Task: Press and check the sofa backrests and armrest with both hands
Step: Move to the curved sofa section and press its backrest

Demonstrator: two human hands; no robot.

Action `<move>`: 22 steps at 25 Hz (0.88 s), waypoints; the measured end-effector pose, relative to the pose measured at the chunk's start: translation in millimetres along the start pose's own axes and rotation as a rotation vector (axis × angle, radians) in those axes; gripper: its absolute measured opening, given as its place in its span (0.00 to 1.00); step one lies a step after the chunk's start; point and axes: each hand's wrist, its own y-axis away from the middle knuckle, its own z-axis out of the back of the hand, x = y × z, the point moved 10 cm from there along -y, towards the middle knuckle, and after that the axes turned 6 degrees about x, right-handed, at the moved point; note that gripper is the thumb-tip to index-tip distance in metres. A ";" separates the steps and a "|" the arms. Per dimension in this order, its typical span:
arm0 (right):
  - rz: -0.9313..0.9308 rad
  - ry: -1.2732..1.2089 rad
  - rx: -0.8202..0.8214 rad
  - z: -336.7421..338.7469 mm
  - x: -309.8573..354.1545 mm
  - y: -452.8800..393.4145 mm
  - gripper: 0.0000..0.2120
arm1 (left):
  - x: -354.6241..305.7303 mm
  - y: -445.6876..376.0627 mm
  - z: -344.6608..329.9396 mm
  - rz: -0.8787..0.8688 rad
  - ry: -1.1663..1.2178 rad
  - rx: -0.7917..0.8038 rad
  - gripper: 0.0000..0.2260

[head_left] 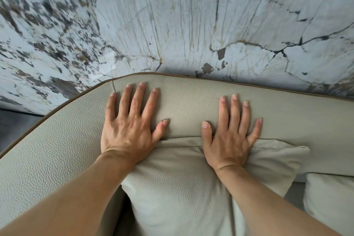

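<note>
The sofa backrest (187,101) is beige grained leather with brown piping along its top edge, and it curves across the middle of the view. My left hand (128,126) lies flat on it near the curved corner, fingers spread, palm pressing down. My right hand (229,138) rests flat a little to the right, fingers spread, its heel on the top edge of a beige leather cushion (172,188) that leans against the backrest. To the lower left the leather (47,159) sweeps round towards me. Neither hand grips anything.
A white marble wall (191,15) with dark veins stands right behind the backrest. A second pale cushion (329,203) sits at the lower right. A strip of dark grey floor (17,122) shows at the far left beyond the sofa's corner.
</note>
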 end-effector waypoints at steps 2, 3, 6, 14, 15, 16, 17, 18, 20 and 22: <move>-0.006 -0.006 0.000 -2.4 0.0 -4.6 0.33 | 0.3 -6.2 -1.2 -0.003 -0.003 -0.005 0.32; -0.008 -0.007 0.002 -3.9 0.2 -7.0 0.33 | 0.4 -9.4 -2.0 -0.005 -0.004 -0.007 0.32; -0.013 -0.009 -0.001 -6.6 0.8 -13.6 0.33 | 0.9 -19.0 -3.2 -0.015 -0.003 -0.013 0.32; -0.029 -0.018 -0.016 -17.1 1.0 -27.7 0.33 | 2.1 -38.9 -7.6 -0.030 -0.001 -0.019 0.33; -0.030 -0.020 -0.016 -17.3 1.5 -27.5 0.33 | 2.6 -38.9 -8.2 -0.030 0.003 -0.020 0.33; -0.031 -0.018 -0.017 -17.1 2.2 -27.0 0.33 | 2.9 -38.7 -8.6 -0.030 0.006 -0.019 0.33; -0.032 -0.013 -0.017 -16.7 2.7 -26.9 0.33 | 3.0 -38.6 -8.5 -0.033 0.007 -0.018 0.33; -0.034 -0.011 -0.010 -16.6 3.0 -27.2 0.33 | 3.1 -38.7 -8.1 -0.037 0.007 -0.018 0.33; -0.036 -0.011 0.007 -17.0 2.4 -28.1 0.33 | 3.1 -39.6 -8.6 -0.049 0.012 -0.017 0.32; -0.036 -0.007 0.020 -17.6 1.4 -28.7 0.33 | 2.5 -40.3 -10.2 -0.053 0.025 -0.011 0.32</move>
